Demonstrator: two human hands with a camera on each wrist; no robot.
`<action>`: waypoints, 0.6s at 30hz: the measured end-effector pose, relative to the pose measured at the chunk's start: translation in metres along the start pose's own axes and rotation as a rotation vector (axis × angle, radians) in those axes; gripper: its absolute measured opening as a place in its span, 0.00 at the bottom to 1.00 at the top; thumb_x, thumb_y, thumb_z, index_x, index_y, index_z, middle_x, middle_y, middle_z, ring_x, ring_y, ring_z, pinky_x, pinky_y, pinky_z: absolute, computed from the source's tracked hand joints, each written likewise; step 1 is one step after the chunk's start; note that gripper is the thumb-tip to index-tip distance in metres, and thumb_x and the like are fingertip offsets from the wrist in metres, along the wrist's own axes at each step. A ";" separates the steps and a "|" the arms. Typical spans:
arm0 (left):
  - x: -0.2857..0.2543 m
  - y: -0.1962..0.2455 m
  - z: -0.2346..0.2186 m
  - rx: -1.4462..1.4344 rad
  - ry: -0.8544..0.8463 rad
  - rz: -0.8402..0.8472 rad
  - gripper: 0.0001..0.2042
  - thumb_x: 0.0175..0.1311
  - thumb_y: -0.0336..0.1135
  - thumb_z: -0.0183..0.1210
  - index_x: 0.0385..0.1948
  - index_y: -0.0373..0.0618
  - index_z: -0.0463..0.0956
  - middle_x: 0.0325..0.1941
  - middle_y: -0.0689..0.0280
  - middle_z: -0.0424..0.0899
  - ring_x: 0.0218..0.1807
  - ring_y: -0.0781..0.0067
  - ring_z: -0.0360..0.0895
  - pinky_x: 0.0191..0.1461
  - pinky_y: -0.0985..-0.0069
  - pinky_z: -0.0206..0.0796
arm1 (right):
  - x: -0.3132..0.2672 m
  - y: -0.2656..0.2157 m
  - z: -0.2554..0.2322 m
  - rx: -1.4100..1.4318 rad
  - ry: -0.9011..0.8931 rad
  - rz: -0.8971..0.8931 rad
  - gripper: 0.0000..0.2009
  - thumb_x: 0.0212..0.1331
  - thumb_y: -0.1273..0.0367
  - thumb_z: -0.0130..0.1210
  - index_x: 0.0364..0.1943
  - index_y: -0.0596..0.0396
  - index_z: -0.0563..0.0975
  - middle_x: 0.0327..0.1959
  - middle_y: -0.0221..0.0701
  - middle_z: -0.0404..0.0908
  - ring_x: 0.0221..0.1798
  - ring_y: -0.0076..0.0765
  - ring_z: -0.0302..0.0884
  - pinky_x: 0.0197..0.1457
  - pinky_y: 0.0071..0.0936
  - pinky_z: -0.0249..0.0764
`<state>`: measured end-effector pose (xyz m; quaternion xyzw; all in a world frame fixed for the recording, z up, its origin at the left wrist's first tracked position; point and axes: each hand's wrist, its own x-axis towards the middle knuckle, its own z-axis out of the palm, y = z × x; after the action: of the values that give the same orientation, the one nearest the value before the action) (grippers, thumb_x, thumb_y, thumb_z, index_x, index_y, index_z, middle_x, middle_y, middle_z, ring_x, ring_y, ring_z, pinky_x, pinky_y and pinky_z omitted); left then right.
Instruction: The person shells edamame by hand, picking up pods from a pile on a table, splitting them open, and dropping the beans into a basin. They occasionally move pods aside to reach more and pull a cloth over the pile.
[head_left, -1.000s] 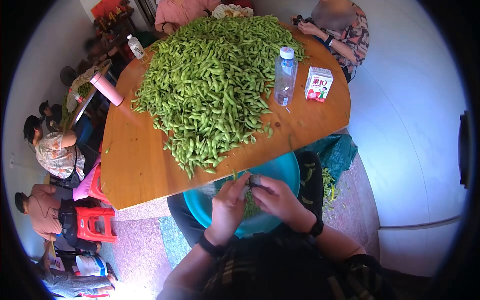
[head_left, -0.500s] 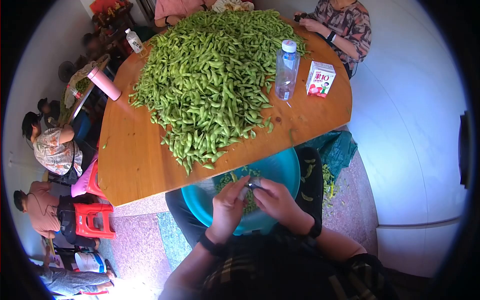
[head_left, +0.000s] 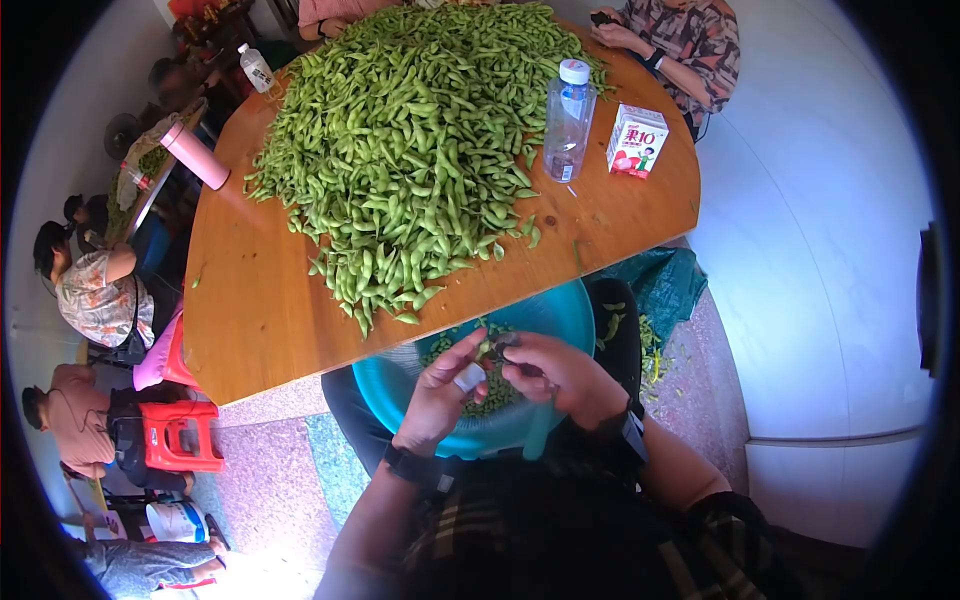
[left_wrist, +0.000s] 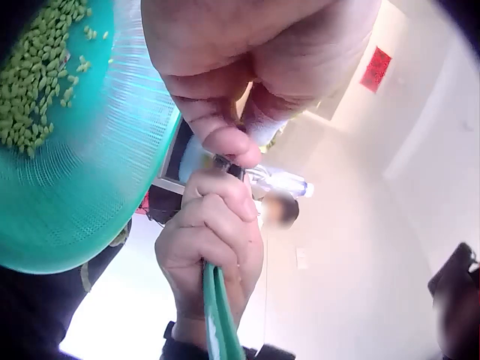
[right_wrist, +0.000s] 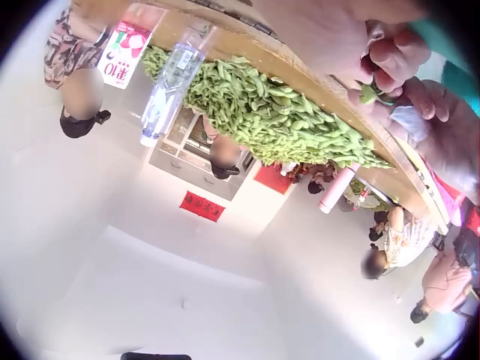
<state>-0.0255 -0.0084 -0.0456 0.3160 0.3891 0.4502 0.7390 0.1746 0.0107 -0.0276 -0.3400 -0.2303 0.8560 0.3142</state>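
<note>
Over a teal basin (head_left: 372, 385), my left hand (head_left: 432, 398) pinches a green bean pod (head_left: 485, 350) by its fingertips; a white wrap (head_left: 469, 377) covers its thumb. Close beside it, my right hand (head_left: 562, 372) has fingers curled round a green, strip-like handle (left_wrist: 219, 311), which sticks out below the fist in the left wrist view. A small dark piece (head_left: 507, 343) shows at the right thumb; what kind of tool it is, I cannot tell. Shelled green beans (left_wrist: 34, 82) lie in the basin.
A large heap of bean pods (head_left: 400, 150) covers much of the wooden table (head_left: 250, 320). A plastic bottle (head_left: 567, 130), a juice carton (head_left: 637, 142) and a pink flask (head_left: 195, 157) stand on it. Red stools (head_left: 180, 440) and other seated people are at the left.
My hands have turned and spread a little, uncovering the pod and the white thumb wrap. The green handle now shows below the right hand. The table has shifted upward in view.
</note>
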 end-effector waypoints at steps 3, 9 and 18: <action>0.001 -0.001 0.001 0.753 -0.028 0.368 0.20 0.68 0.23 0.53 0.61 0.44 0.72 0.37 0.65 0.81 0.31 0.78 0.79 0.37 0.80 0.74 | -0.002 -0.001 0.005 -0.110 0.064 -0.054 0.06 0.68 0.67 0.49 0.40 0.55 0.73 0.25 0.22 0.72 0.17 0.13 0.60 0.19 0.16 0.54; 0.004 -0.009 0.000 0.925 0.112 0.427 0.22 0.62 0.21 0.56 0.60 0.40 0.72 0.35 0.56 0.83 0.36 0.69 0.84 0.41 0.74 0.76 | -0.010 0.003 0.024 -0.524 0.173 -0.212 0.10 0.69 0.68 0.49 0.31 0.58 0.73 0.22 0.25 0.74 0.17 0.17 0.67 0.20 0.18 0.61; -0.001 -0.003 0.008 1.217 0.136 0.598 0.21 0.59 0.22 0.58 0.57 0.38 0.74 0.38 0.50 0.83 0.38 0.50 0.82 0.41 0.65 0.75 | -0.003 0.023 0.021 -0.802 0.206 -0.394 0.10 0.67 0.71 0.51 0.28 0.61 0.71 0.19 0.31 0.74 0.17 0.22 0.71 0.21 0.25 0.66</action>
<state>-0.0175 -0.0112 -0.0443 0.7403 0.5145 0.3549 0.2474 0.1527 -0.0115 -0.0266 -0.4679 -0.5714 0.5849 0.3355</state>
